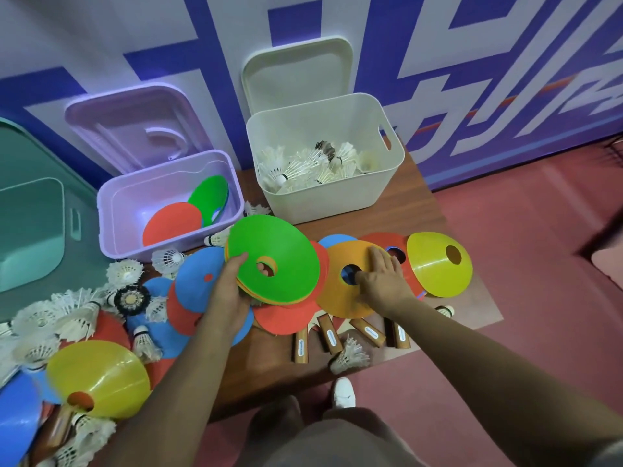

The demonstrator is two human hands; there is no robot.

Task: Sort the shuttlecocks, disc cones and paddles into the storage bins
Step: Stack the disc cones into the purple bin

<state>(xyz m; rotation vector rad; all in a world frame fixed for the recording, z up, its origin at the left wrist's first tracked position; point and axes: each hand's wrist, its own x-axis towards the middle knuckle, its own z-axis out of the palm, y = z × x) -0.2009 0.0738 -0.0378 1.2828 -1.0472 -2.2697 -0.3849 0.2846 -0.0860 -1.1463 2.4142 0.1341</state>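
Stacking explained the grips: left hand [232, 291] curled fingers [240, 259] round a green-topped cone stack [279, 247] over the surface [269, 372] centre, before the lilac bin [111, 214]; right hand [384, 284] pressed straight fingers on an orange cone [340, 299] beside it.

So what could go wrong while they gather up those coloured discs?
The left hand grips a thick cone stack by one edge; it might slip and scatter. Lifting the orange cone under the right hand could nudge the paddles beneath, and the shuttlecock near the front of the table could get knocked off.
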